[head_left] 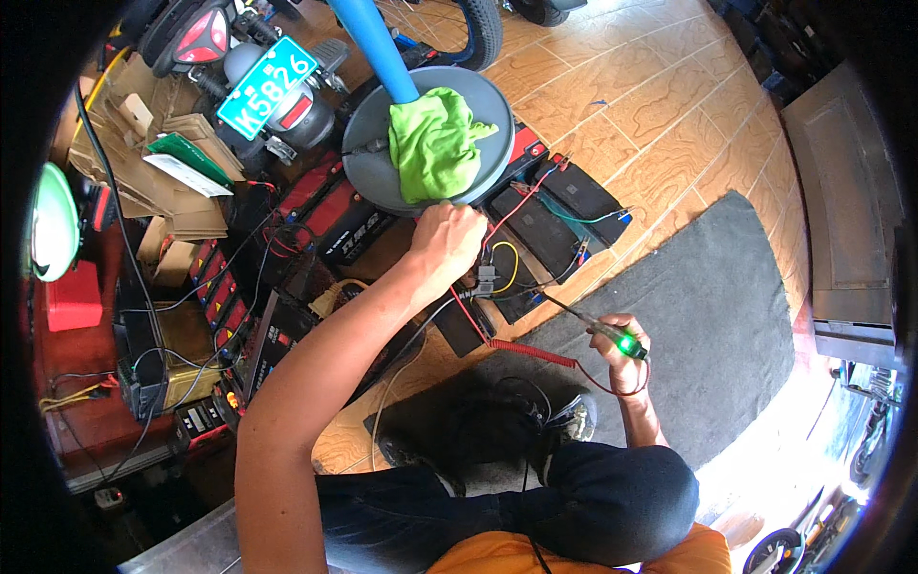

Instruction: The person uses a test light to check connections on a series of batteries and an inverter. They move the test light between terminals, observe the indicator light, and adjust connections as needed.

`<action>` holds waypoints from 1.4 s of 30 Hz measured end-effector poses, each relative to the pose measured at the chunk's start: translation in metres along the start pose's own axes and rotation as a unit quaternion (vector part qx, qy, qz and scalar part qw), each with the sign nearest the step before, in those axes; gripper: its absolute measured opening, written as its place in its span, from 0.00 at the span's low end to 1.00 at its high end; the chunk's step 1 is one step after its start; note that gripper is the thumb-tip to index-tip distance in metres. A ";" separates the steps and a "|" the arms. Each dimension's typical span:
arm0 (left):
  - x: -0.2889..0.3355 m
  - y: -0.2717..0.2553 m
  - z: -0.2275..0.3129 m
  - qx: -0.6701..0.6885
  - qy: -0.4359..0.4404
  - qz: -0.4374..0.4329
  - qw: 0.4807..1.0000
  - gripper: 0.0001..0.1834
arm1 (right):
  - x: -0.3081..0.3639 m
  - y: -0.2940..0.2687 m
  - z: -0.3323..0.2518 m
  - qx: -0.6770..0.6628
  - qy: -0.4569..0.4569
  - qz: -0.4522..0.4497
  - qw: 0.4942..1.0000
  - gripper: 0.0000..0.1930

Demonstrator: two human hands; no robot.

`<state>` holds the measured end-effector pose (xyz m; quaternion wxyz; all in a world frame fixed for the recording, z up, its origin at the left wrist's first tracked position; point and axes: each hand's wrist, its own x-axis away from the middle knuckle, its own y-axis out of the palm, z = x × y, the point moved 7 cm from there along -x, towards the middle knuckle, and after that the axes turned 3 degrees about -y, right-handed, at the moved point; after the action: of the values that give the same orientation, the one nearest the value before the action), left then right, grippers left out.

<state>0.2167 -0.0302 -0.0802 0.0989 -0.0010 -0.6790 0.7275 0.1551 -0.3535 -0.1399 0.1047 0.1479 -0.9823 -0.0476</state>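
My right hand (622, 349) is closed round a circuit tester pen (627, 344), whose end glows green. Its thin metal probe slants up and left, toward the black batteries and loose wires. A coiled red cord (535, 354) runs from the pen to a red lead that climbs toward my left hand (449, 237). That hand is a closed fist just below the rim of a grey round stool top (368, 187); whatever it grips is hidden. Close by it lie a small grey connector (487, 279) with a yellow wire and several black batteries (540, 234).
A bright green cloth (430, 143) and a blue pole (373, 48) are on the stool top. Red-and-black batteries, cables and cardboard (182, 206) crowd the left, below a scooter (287, 105). A dark mat (698, 306) covers tiled floor at right; a cabinet (846, 191) stands beyond.
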 end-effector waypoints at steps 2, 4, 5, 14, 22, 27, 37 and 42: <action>-0.001 0.000 0.001 0.013 -0.003 -0.008 1.000 0.08 | 0.000 0.002 -0.001 0.048 -0.002 -0.009 0.999 0.15; 0.000 -0.003 0.004 -0.004 -0.004 0.017 1.000 0.07 | 0.001 0.003 0.000 0.039 0.010 -0.009 0.999 0.14; 0.001 -0.004 0.005 -0.015 -0.005 0.023 1.000 0.08 | 0.000 0.003 0.000 0.038 0.008 -0.010 0.999 0.15; 0.000 0.000 0.000 0.010 0.012 0.033 0.999 0.05 | 0.000 -0.002 0.003 0.058 0.003 -0.008 0.998 0.15; -0.002 -0.002 0.000 0.011 0.001 0.036 0.999 0.06 | -0.001 0.000 0.002 0.032 -0.001 -0.016 0.999 0.15; -0.002 -0.004 -0.001 0.021 0.013 0.071 0.997 0.04 | 0.000 -0.001 0.003 0.044 0.011 -0.009 0.999 0.15; -0.006 -0.005 -0.001 0.044 -0.006 0.022 0.999 0.04 | 0.000 0.000 0.002 0.029 -0.003 -0.013 0.999 0.16; -0.007 -0.009 0.002 -0.009 -0.036 -0.024 0.999 0.07 | 0.001 -0.003 0.001 0.089 -0.006 -0.008 0.996 0.15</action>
<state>0.2243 -0.0327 -0.0717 0.0918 0.0405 -0.6884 0.7183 0.1551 -0.3564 -0.1412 0.0845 0.1646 -0.9820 0.0382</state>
